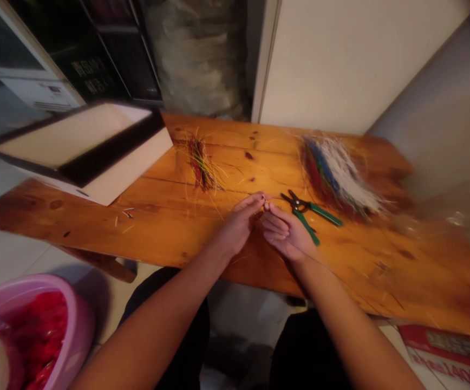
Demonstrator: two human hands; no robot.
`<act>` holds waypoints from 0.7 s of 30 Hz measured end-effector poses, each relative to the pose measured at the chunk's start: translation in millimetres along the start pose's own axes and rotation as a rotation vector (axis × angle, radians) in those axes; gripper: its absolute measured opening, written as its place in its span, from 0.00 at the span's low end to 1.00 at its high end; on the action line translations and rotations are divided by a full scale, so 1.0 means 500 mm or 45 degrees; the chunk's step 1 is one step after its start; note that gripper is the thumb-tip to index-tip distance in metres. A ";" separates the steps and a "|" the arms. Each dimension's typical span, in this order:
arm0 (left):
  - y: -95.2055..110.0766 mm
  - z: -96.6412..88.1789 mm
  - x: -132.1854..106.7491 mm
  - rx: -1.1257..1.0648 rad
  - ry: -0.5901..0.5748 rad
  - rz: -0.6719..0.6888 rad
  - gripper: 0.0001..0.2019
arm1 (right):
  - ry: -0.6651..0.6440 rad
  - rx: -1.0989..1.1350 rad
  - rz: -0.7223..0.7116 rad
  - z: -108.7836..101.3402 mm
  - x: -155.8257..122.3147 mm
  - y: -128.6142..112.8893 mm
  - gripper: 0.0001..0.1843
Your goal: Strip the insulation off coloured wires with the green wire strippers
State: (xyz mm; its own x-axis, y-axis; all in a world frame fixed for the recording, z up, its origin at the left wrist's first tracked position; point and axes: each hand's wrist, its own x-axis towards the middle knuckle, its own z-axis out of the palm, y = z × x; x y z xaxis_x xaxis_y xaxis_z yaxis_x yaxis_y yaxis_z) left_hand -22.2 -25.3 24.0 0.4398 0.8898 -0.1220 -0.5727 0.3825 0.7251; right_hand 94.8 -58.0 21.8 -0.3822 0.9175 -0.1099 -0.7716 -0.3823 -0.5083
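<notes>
Above the bench's front part, my left hand [245,216] and my right hand [281,227] meet fingertip to fingertip. Both are closed in a pinch on a thin wire [265,201], of which only a small bit shows between the fingers. Just right of my right hand lie green-handled wire strippers [326,214], jaws pointing left and handles spread. Beyond my hands is a loose bundle of red, yellow and dark wires [200,162]. Farther right rests a thicker bundle of white, blue, green and red wires [338,173], somewhat blurred.
A white open box [133,168] with a black rim stands on the wooden bench [251,173] at left. Short wire pieces [127,213] lie before it. On the floor, a pink tub [72,309] holds red material. A red printed carton [450,352] is at lower right.
</notes>
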 end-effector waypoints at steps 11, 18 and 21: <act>0.002 -0.012 0.010 0.123 0.172 0.124 0.04 | 0.154 -0.361 -0.145 0.010 0.001 0.000 0.13; 0.018 -0.021 0.017 0.177 0.291 0.149 0.08 | 0.382 -0.628 -0.361 0.006 0.009 0.006 0.10; 0.014 -0.022 0.014 0.287 0.226 0.132 0.11 | 0.429 -0.687 -0.442 0.005 0.013 0.013 0.10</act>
State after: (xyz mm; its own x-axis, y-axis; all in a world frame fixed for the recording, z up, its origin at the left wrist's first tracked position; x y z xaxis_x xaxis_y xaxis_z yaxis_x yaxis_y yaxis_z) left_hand -30.7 -13.7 20.8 0.2483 0.9583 -0.1417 -0.4312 0.2403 0.8697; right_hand 86.4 -54.8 19.8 0.0841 0.9934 -0.0783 -0.4282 -0.0350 -0.9030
